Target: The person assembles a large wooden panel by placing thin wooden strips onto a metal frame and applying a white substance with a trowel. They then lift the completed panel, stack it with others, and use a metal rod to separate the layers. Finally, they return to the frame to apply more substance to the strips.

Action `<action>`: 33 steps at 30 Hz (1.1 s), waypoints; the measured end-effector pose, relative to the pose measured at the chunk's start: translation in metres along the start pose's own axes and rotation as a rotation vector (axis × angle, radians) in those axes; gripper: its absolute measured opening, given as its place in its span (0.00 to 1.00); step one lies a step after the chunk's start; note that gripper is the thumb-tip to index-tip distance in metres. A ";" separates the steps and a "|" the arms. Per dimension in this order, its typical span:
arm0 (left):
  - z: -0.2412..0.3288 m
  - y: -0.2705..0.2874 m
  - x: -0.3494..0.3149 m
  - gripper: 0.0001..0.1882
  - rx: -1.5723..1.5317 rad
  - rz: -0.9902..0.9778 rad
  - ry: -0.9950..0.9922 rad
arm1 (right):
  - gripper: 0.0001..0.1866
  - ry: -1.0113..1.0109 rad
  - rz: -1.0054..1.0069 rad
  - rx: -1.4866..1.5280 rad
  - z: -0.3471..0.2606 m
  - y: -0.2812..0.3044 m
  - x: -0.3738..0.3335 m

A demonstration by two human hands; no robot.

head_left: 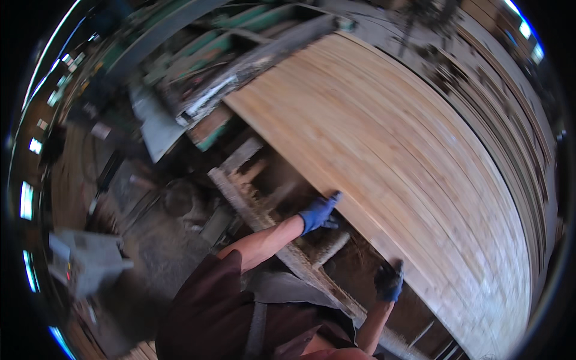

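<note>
A wide panel of pale wood strips [372, 138] stretches from the far middle to the lower right. At its near edge my left hand [318, 214], in a blue glove, grips the wood, with a finger on top and others below the edge. Farther right along the same edge, my right hand [390, 281], in a dark blue glove, is closed on the panel too. Its fingertips are partly blurred, and the panel hides whatever lies under it.
A rough timber frame [282, 249] dusted with sawdust stands between me and the panel. The panel's far end meets a green and grey machine [240, 66]. Long boards [498, 114] lie beyond the panel, and a grey box-shaped unit [90, 261] stands at the left.
</note>
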State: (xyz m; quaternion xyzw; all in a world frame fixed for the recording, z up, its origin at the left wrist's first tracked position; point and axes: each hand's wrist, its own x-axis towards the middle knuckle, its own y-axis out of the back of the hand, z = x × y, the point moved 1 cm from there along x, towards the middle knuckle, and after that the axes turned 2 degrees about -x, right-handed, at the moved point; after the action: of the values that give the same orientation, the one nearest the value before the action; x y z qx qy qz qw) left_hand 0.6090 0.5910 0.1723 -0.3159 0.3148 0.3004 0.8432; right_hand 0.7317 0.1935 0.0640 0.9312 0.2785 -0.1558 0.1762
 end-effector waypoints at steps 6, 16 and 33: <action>-0.009 0.067 -0.103 0.37 0.430 -0.323 0.050 | 0.16 0.099 0.137 -0.275 -0.004 -0.032 -0.072; -0.043 0.117 -0.194 0.24 0.057 0.084 -0.307 | 0.16 -0.221 -0.169 0.776 -0.044 -0.033 -0.051; -0.235 0.199 -0.245 0.23 -0.276 0.301 -0.318 | 0.47 0.885 -0.060 -1.334 -0.169 -0.161 -0.061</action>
State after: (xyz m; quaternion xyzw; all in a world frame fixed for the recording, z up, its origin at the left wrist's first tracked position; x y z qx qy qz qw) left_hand 0.2362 0.4693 0.1386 -0.3262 0.1777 0.5086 0.7767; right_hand 0.6233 0.3617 0.1992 0.5971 0.3818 0.4226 0.5649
